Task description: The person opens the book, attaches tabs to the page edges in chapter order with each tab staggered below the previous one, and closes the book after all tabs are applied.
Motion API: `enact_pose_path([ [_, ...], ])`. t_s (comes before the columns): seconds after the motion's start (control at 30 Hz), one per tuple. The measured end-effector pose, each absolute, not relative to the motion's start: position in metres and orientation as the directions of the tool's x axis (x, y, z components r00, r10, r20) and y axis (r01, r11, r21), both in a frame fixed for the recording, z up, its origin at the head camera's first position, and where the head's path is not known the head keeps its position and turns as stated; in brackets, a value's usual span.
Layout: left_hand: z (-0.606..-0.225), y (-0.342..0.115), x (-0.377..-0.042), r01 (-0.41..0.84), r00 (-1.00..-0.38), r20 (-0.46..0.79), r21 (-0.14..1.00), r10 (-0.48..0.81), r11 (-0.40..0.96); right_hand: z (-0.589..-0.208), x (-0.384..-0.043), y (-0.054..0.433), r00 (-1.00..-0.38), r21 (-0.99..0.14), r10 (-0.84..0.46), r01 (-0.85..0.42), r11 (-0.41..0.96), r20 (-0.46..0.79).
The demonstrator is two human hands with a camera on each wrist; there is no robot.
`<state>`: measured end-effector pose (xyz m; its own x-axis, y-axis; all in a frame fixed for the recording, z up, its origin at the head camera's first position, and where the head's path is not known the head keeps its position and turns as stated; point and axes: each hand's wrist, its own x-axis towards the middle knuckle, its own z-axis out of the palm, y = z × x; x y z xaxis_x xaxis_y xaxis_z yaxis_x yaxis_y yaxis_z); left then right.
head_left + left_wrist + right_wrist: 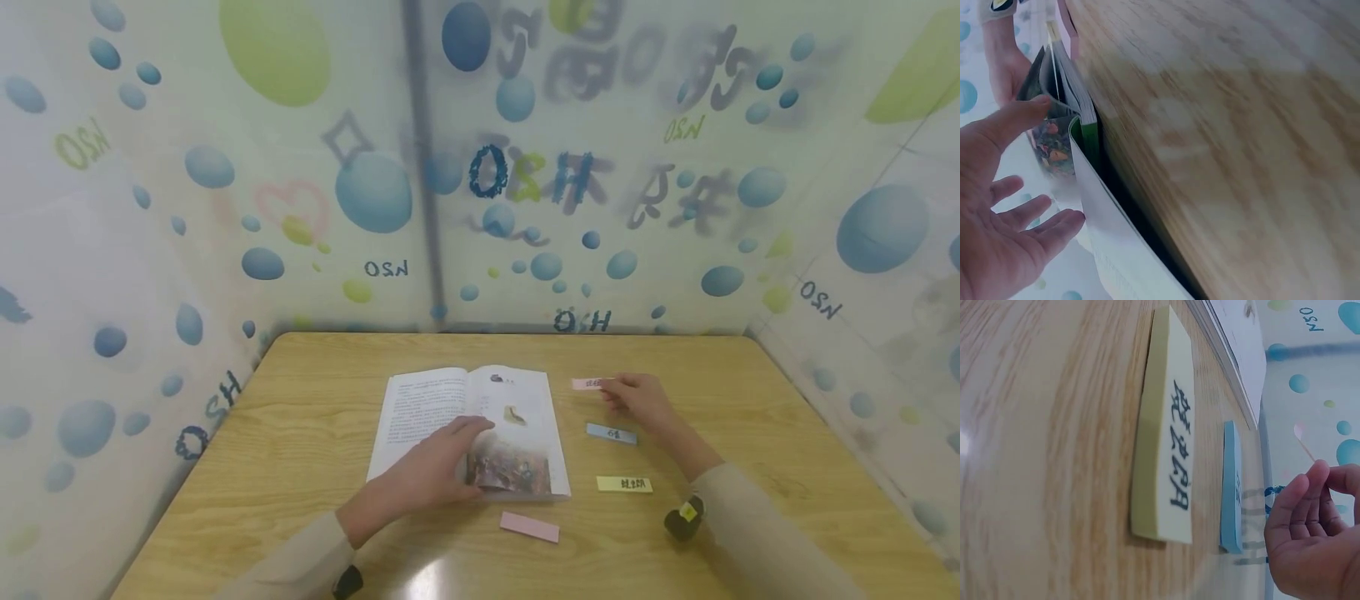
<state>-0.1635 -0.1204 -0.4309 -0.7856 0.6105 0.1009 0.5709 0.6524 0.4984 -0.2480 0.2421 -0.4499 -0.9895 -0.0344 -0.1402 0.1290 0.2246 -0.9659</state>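
Pink label [587, 383] pinched at its right end by right hand [637, 400], long axis pointing left toward open book [468, 429]. Left hand [435, 475], fingers straight, presses the book's pages, holding nothing.

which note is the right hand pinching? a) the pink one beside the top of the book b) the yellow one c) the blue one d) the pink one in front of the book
a: the right hand pinches the pink note beside the top of the book, while the blue note, the yellow note and the other pink note lie untouched on the table.
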Motion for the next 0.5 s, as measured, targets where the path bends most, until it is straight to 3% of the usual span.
enact_pose_path([
  [0.23,-0.426,-0.142,-0.156,0.547,-0.823,0.225,0.559,0.521,0.623,-0.453,-0.247,0.248,-0.988,-0.971,-0.055,0.128,0.201,-0.141],
  [0.5,-0.418,-0.181,-0.155,0.57,-0.82,0.44,0.566,0.367,0.595,-0.459,-0.249,0.251,-0.988,-0.973,-0.054,0.132,0.191,-0.145],
])
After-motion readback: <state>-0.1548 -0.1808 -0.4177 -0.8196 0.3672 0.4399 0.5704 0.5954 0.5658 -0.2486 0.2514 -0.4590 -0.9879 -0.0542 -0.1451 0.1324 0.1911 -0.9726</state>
